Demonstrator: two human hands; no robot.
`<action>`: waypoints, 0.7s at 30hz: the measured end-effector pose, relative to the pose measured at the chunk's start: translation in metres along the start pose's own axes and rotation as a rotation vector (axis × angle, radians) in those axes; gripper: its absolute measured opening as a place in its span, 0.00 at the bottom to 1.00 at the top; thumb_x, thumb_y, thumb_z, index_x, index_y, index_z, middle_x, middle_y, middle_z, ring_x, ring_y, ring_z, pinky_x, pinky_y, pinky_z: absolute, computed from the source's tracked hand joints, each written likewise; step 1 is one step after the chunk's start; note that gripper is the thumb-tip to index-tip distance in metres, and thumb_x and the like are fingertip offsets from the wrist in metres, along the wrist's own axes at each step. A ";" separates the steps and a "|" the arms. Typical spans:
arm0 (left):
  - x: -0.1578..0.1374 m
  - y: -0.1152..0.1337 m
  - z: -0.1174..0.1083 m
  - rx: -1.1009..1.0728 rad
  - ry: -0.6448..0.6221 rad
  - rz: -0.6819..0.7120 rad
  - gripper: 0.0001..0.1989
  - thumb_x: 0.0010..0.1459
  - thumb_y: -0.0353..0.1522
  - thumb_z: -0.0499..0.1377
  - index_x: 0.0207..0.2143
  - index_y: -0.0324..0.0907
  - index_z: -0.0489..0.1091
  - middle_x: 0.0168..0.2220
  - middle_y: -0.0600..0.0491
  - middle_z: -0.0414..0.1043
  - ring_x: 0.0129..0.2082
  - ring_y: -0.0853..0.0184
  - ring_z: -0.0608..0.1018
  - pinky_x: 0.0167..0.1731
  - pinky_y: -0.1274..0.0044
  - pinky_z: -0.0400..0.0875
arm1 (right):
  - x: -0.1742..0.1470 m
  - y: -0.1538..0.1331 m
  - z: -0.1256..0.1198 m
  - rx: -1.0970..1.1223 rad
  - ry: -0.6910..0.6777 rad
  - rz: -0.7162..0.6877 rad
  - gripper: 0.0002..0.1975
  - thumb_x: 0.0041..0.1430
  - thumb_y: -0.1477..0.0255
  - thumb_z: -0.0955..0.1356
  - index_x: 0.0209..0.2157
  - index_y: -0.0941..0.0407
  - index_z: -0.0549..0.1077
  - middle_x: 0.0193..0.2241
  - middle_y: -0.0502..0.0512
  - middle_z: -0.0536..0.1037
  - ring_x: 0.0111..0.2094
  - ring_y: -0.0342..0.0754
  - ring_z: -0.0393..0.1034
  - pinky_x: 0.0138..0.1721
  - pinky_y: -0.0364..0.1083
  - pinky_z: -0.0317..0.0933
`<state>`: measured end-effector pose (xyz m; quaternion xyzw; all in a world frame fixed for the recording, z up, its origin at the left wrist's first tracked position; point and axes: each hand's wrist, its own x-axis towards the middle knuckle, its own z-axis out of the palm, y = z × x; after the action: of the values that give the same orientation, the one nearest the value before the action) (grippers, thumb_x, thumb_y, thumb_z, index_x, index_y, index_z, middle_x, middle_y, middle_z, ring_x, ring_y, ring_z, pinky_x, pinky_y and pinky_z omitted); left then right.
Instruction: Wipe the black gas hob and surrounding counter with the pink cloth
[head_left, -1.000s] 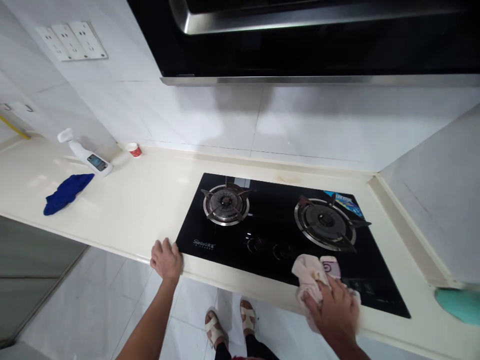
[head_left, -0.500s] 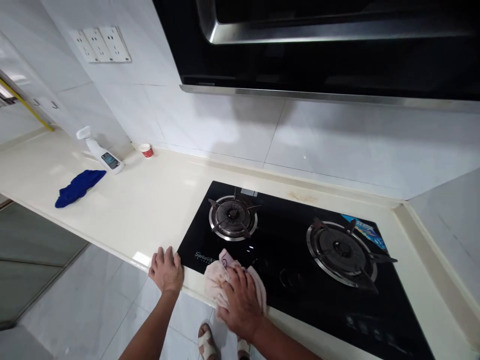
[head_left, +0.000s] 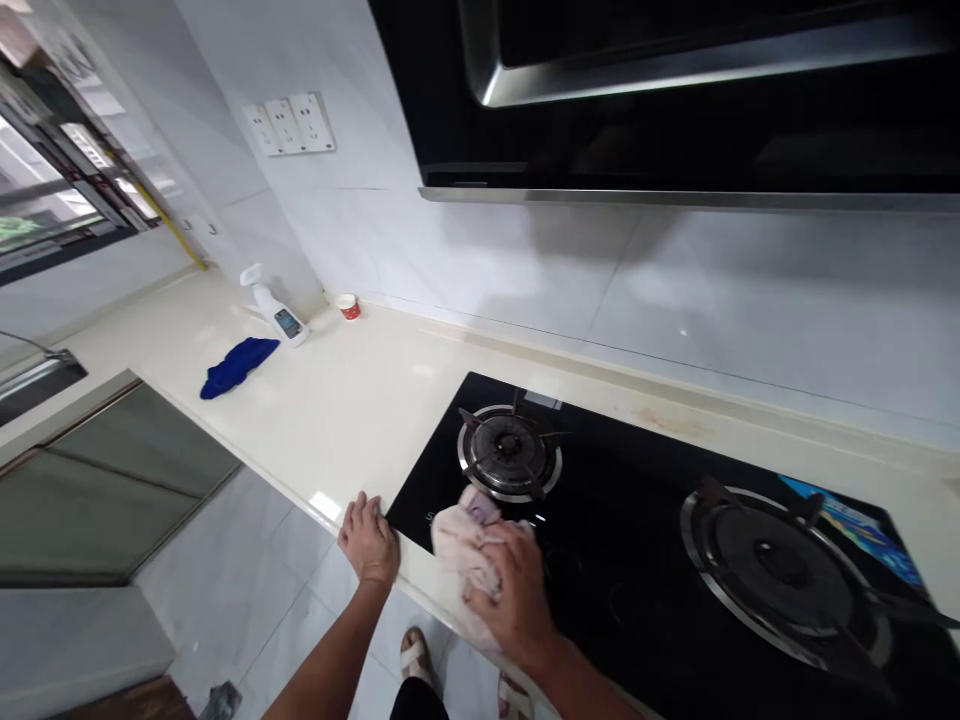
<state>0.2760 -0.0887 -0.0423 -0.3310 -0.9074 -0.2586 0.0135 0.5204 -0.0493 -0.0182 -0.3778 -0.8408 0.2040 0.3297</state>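
A crumpled pale pink cloth point(head_left: 459, 545) is pressed onto the near left part of the black glass hob point(head_left: 622, 490), close to its near edge and just on the near side of the left burner point(head_left: 508, 450). The cloth is held under the right hand point(head_left: 517, 595), whose fingers are bent loosely over it. Better contact would probably be had with the bunched folds spread flat beneath the palm and pressure kept even; the burner's prongs are best skirted, since fabric could be snagged there. The left hand point(head_left: 370, 540) is laid palm down on the countertop point(head_left: 337, 400) at the hob's near left corner, fingers slightly curled and nothing held; steady support seems to be given by it. To the right, the other burner point(head_left: 784, 565) is seen. Farther left, a blue cloth point(head_left: 238, 367), a white spray bottle point(head_left: 279, 310) and a red cup point(head_left: 349, 307) are placed.
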 end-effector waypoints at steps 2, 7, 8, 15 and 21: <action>-0.003 -0.002 0.000 -0.031 -0.004 -0.002 0.20 0.63 0.31 0.47 0.53 0.43 0.72 0.65 0.45 0.66 0.68 0.54 0.61 0.64 0.59 0.52 | -0.006 0.014 -0.005 -0.165 0.000 0.037 0.24 0.56 0.66 0.68 0.55 0.52 0.68 0.59 0.61 0.68 0.62 0.63 0.58 0.64 0.65 0.47; -0.007 -0.004 0.002 -0.144 -0.007 -0.001 0.21 0.64 0.33 0.47 0.54 0.45 0.71 0.63 0.47 0.67 0.69 0.56 0.59 0.66 0.60 0.50 | 0.004 0.012 0.031 -0.393 -0.045 0.027 0.24 0.57 0.65 0.68 0.55 0.53 0.70 0.62 0.63 0.66 0.64 0.66 0.55 0.64 0.65 0.46; -0.007 -0.005 0.001 -0.190 -0.013 -0.009 0.21 0.64 0.34 0.47 0.54 0.45 0.71 0.63 0.47 0.68 0.69 0.56 0.59 0.66 0.60 0.50 | 0.012 0.006 0.042 -0.411 -0.039 0.025 0.24 0.57 0.66 0.68 0.55 0.54 0.70 0.62 0.64 0.67 0.63 0.66 0.56 0.64 0.65 0.46; -0.015 -0.047 -0.026 -0.793 -0.097 -0.212 0.29 0.62 0.50 0.51 0.59 0.45 0.65 0.64 0.43 0.63 0.66 0.58 0.64 0.66 0.66 0.57 | 0.088 -0.054 0.121 -0.352 -0.105 -0.055 0.20 0.59 0.67 0.67 0.53 0.56 0.72 0.60 0.64 0.69 0.64 0.64 0.54 0.65 0.64 0.44; -0.001 -0.110 -0.068 -1.057 -0.347 -0.804 0.39 0.55 0.59 0.53 0.61 0.46 0.61 0.63 0.41 0.64 0.58 0.55 0.73 0.49 0.66 0.74 | 0.115 -0.131 0.203 -0.012 -0.382 -0.218 0.19 0.58 0.71 0.67 0.52 0.57 0.70 0.57 0.61 0.71 0.63 0.58 0.56 0.67 0.60 0.43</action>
<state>0.2004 -0.1932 -0.0340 0.0330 -0.7009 -0.5948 -0.3923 0.2540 -0.0631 -0.0364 -0.2413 -0.9249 0.2302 0.1824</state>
